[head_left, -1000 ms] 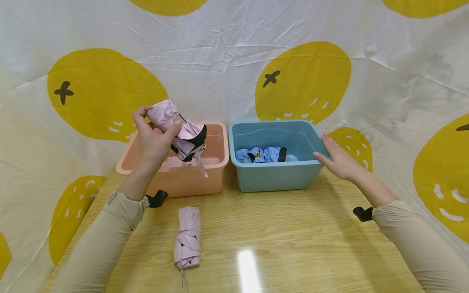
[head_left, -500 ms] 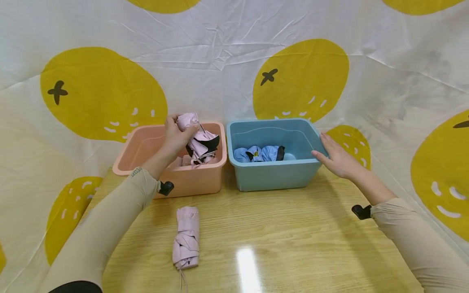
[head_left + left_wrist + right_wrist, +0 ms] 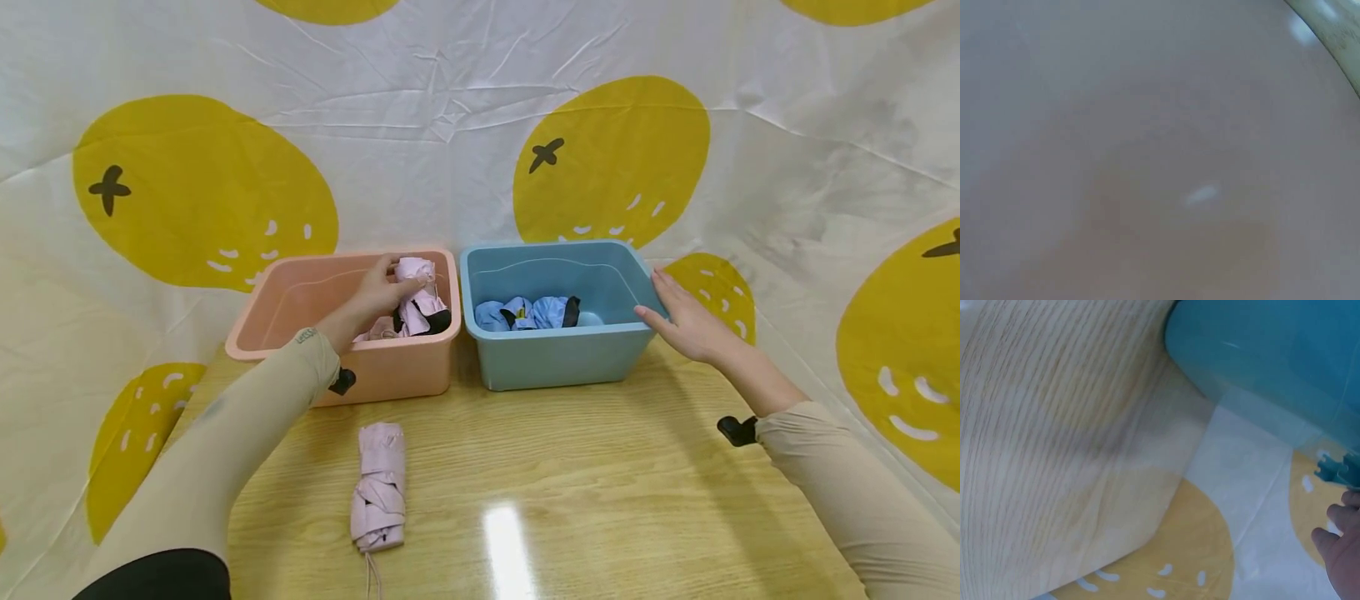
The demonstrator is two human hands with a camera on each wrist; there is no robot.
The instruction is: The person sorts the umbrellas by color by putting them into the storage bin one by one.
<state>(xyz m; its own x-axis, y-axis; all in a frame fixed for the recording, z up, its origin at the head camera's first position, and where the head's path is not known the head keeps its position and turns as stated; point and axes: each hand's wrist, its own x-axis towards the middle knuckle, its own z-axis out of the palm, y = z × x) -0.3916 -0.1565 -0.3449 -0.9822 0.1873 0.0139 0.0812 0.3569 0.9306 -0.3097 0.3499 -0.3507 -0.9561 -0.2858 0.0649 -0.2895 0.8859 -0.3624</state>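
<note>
My left hand [image 3: 377, 293] reaches into the orange bin [image 3: 390, 371] and holds a pink folded umbrella [image 3: 417, 296] by its upper end. Black lining shows at that umbrella's lower end, near the bin's right side. Beneath it lies more pink fabric, partly hidden. The left wrist view is filled by a blurred pinkish surface. At the blue bin [image 3: 558, 362], my right hand [image 3: 693, 325] rests on the right rim with fingers fairly straight and the thumb over the front corner. In the right wrist view, part of the right hand [image 3: 1344, 547] shows by the rim.
Inside the blue bin lies a blue folded umbrella [image 3: 551, 312] with black edges. Another pink umbrella [image 3: 379, 487], wrapped up, lies on the wooden table [image 3: 570, 467] in front of the orange bin. A white cloth [image 3: 420, 50] with yellow fruit prints hangs behind.
My left hand has moved right and down, carrying the pink umbrella from above the orange bin into its right part. The right hand stays on the blue bin's rim.
</note>
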